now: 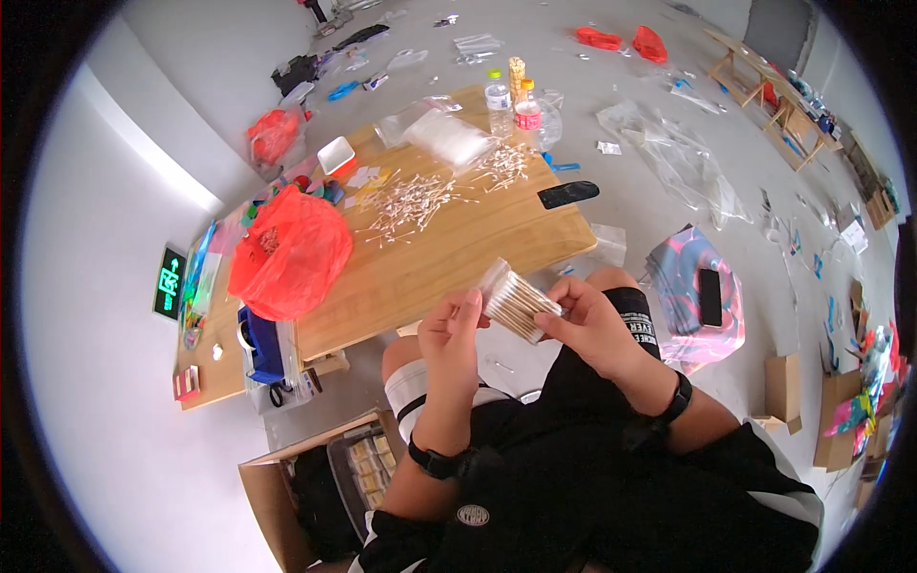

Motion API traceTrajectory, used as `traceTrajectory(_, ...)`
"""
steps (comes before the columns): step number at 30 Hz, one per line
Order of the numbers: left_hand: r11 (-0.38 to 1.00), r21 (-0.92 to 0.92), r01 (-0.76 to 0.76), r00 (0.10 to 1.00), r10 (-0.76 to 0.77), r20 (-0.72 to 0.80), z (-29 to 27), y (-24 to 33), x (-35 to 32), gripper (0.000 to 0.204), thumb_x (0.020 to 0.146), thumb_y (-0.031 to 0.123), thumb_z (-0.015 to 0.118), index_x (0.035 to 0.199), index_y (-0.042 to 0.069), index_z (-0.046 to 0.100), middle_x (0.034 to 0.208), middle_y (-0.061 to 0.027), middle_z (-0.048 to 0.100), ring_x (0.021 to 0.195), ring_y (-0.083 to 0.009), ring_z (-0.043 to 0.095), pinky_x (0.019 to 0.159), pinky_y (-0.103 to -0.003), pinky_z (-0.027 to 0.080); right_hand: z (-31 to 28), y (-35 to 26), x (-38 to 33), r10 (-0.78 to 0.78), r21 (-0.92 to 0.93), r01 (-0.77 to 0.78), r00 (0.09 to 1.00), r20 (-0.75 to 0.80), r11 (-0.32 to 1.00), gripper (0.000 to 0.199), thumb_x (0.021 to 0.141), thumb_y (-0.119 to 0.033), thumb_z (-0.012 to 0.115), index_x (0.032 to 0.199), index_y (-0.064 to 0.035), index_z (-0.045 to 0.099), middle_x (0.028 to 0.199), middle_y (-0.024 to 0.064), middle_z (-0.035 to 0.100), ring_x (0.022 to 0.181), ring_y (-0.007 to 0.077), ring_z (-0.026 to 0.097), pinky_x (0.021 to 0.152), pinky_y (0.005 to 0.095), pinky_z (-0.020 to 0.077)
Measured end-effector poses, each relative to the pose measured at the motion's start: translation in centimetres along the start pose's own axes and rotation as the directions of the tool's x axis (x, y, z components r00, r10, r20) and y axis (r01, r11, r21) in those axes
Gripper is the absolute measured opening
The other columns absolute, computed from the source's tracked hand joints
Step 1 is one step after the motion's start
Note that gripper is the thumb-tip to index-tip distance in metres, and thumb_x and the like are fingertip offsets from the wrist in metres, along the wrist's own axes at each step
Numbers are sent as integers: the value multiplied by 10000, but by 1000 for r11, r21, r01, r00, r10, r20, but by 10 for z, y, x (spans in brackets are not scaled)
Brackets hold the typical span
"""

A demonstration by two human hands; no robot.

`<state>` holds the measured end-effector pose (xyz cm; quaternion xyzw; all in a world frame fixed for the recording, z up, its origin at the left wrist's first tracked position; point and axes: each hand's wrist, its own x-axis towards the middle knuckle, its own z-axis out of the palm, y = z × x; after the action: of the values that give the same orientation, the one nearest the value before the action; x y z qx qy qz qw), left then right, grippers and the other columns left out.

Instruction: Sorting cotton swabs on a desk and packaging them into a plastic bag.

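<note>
In front of my lap I hold a small clear bag of cotton swabs, its sticks lying side by side and slanting down to the right. My right hand pinches the bag's right end between thumb and fingers. At its left edge, my left hand is closed with the thumb against the plastic; its fingertips are partly hidden. Beyond my hands, a loose pile of cotton swabs lies on the wooden table. A smaller heap of swabs sits farther right, next to a stack of clear plastic bags.
A red plastic bag and a blue tape dispenser stand on the table's left side. Two bottles are at the far edge. On the right, a phone rests on a patterned package. A cardboard box stands at lower left.
</note>
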<state>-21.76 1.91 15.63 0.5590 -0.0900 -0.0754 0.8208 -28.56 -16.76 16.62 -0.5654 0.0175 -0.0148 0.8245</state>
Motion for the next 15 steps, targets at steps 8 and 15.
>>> traceTrajectory(8, 986, 123, -112, 993, 105, 62, 13, 20, -1, 196, 984, 185, 684, 1039, -3, 683, 922, -11, 686, 845, -81, 608, 773, -242, 483, -10, -6, -1, 3, -108, 7, 996, 92, 994, 206, 938, -41, 716, 1025, -26, 530, 975, 28, 645, 864, 93, 656, 728, 237, 549)
traceTrajectory(15, 992, 101, 70, 989, -82, 119, -6, 16, 1, 253, 918, 78, 750, 1132, -23, 660, 1048, -51, 683, 928, -110, 632, 830, -249, 505, -7, -26, 1, -200, -493, 197, 979, 47, 848, 131, 961, -76, 670, 1032, -31, 568, 948, 49, 624, 894, 116, 611, 764, 291, 505)
